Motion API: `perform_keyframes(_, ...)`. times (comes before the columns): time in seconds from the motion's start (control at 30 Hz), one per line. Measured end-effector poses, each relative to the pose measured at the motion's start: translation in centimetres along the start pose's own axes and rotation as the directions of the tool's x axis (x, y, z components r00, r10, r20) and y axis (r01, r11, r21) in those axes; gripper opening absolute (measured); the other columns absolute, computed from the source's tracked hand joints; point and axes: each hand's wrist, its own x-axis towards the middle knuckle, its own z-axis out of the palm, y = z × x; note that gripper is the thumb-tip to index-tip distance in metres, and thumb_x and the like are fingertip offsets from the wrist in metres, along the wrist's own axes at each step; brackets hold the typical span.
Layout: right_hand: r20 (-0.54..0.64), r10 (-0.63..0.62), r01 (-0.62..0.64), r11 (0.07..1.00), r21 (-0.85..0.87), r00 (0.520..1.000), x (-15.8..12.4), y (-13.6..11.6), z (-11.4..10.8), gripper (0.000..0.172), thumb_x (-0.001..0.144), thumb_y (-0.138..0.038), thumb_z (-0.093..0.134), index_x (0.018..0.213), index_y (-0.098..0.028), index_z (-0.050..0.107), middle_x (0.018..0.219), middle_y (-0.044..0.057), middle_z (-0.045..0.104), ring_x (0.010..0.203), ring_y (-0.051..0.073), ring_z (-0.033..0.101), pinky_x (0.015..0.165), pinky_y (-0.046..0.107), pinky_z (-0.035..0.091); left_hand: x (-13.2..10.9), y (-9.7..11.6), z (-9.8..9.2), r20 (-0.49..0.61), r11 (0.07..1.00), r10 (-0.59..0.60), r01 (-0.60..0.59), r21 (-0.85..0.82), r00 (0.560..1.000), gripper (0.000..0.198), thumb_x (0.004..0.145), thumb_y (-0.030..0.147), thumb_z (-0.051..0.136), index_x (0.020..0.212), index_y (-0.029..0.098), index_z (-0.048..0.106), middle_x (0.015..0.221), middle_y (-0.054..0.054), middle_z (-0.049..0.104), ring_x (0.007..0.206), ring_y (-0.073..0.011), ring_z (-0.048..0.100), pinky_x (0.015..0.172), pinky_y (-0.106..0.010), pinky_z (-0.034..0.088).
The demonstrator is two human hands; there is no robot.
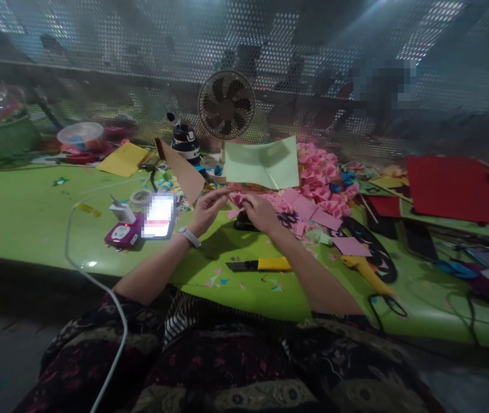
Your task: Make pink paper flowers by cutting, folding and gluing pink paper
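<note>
Pink paper piece (236, 199), small and partly folded, sits just above the green tabletop (33, 212), pinched between a person's two hands in the middle of a crowded craft spread. The left hand (208, 211), a pale band at its wrist, has its fingers (221, 195) stretched long, with the tips closed on the paper's near edge. The right hand (262, 212) curls over the other side, thumb and forefinger shut on it. Neither hand holds anything else.

The grip looks light and the piece tiny, so a slip of either pinch would likely skew the crease or drop the paper among the scraps below. Loose pink squares (313, 217) lie just right of the hands, with a heap of finished pink flowers (322, 175) behind them. A small desk fan (226, 104) faces this way. Whether it is turning cannot be told, but a draught from it could scatter the cut sheets.

A yellow utility knife (266, 264) rests on the tabletop between the forearms, close to the right one. Whether its blade is out is unclear, and a lowered arm could brush it.

To the left, a phone (159, 217) leans beside a purple charger block (119, 234). The block's white cable (98, 287) trails off the tabletop edge across the lap, where the left elbow could snag it and drag both.
</note>
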Motion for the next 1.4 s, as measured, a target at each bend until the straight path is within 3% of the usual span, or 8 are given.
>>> perform_keyframes(0.23, 0.035, -0.1, 0.106, 0.949, -0.297, 0.994, -0.4, -0.9, -0.3, 0.026, 0.097, -0.017, 0.043, 0.109, -0.012, 0.067, 0.103, 0.015, 0.071, 0.095, 0.026, 0.061, 0.079, 0.035, 0.039, 0.1, -1.0, -0.2, 0.039, 0.997, -0.074, 0.075, -0.014, 0.997, 0.042, 0.079, 0.045, 0.074, 0.108, 0.014, 0.072, 0.108, -0.014, 0.075, 0.095, -0.0227, 0.072, 0.089, -0.039, 0.058)
perform_keyframes(0.37, 0.068, -0.186, 0.196, 0.857, -0.477, 0.98, -0.7, -1.4, -0.5, 0.028, 0.097, -0.015, 0.042, 0.105, -0.01, 0.068, 0.095, 0.016, 0.07, 0.09, 0.026, 0.058, 0.078, 0.037, 0.033, 0.3, -1.8, -0.5, 0.075, 0.978, 0.067, -0.08, 0.195, 0.995, 0.04, 0.079, 0.039, 0.074, 0.113, 0.017, 0.073, 0.114, -0.014, 0.074, 0.105, -0.0251, 0.07, 0.097, -0.041, 0.054)
perform_keyframes(0.73, 0.0, -0.198, 0.177, 0.876, -0.45, 0.98, -0.9, -2.5, -0.4, 0.034, 0.1, -0.015, 0.036, 0.096, -0.014, 0.071, 0.095, 0.016, 0.068, 0.087, 0.025, 0.054, 0.079, 0.04, 0.034, 0.4, -3.3, -1.2, 0.101, 0.841, 0.163, -0.192, 0.506, 0.981, 0.024, 0.084, 0.032, 0.067, 0.103, 0.023, 0.079, 0.095, -0.009, 0.078, 0.086, -0.0243, 0.072, 0.085, -0.038, 0.056)
perform_keyframes(0.87, -0.141, -0.153, 0.117, 0.965, -0.233, 0.978, -0.8, -2.2, -1.1, 0.025, 0.097, -0.027, 0.048, 0.101, -0.015, 0.07, 0.104, 0.015, 0.068, 0.1, 0.027, 0.057, 0.09, 0.042, 0.04, 0.6, -2.8, -1.2, 0.039, 0.968, 0.031, -0.04, 0.248, 0.999, 0.03, 0.078, 0.044, 0.074, 0.094, 0.019, 0.079, 0.096, -0.01, 0.078, 0.088, -0.0244, 0.073, 0.087, -0.041, 0.057)
perform_keyframes(0.97, -0.29, 0.081, -0.014, 0.974, 0.228, 0.954, -0.3, -1.3, -2.0, 0.024, 0.09, -0.034, 0.055, 0.103, -0.017, 0.068, 0.107, 0.012, 0.068, 0.101, 0.025, 0.06, 0.091, 0.04, 0.047, 0.6, -2.1, -0.9, 0.056, 0.984, -0.157, 0.161, -0.081, 0.986, 0.041, 0.071, 0.052, 0.08, 0.094, 0.018, 0.078, 0.098, -0.01, 0.078, 0.086, -0.0235, 0.074, 0.088, -0.043, 0.059)
perform_keyframes(1.07, -0.135, 0.346, -0.159, 0.699, 0.698, 0.929, 0.3, -0.4, -2.4, 0.019, 0.083, -0.035, 0.061, 0.093, -0.019, 0.067, 0.094, 0.007, 0.07, 0.089, 0.02, 0.065, 0.085, 0.036, 0.053, 0.5, -1.3, -0.7, 0.114, 0.942, -0.246, 0.265, -0.207, 0.963, 0.043, 0.067, 0.051, 0.084, 0.093, 0.018, 0.077, 0.095, -0.01, 0.078, 0.087, -0.0237, 0.075, 0.091, -0.044, 0.059)
perform_keyframes(1.17, 0.048, 0.376, -0.234, 0.467, 0.853, 0.925, 0.6, -0.2, -2.3, 0.015, 0.076, -0.031, 0.068, 0.084, -0.02, 0.069, 0.085, 0.003, 0.071, 0.086, 0.018, 0.067, 0.089, 0.036, 0.053, 0.3, -1.1, -0.7, 0.121, 0.935, -0.265, 0.286, -0.212, 0.957, 0.042, 0.066, 0.051, 0.084, 0.091, 0.018, 0.077, 0.092, -0.01, 0.078, 0.088, -0.0245, 0.076, 0.093, -0.046, 0.059)
perform_keyframes(1.4, 0.138, 0.361, -0.27, 0.347, 0.898, 0.922, 0.5, -0.8, -2.1, 0.011, 0.074, -0.028, 0.072, 0.079, -0.019, 0.071, 0.082, 0.003, 0.074, 0.083, 0.016, 0.069, 0.095, 0.038, 0.053, 0.4, -1.8, -0.8, 0.11, 0.939, -0.254, 0.272, -0.211, 0.961, 0.041, 0.068, 0.049, 0.084, 0.093, 0.018, 0.076, 0.094, -0.01, 0.078, 0.089, -0.0247, 0.076, 0.094, -0.047, 0.058)
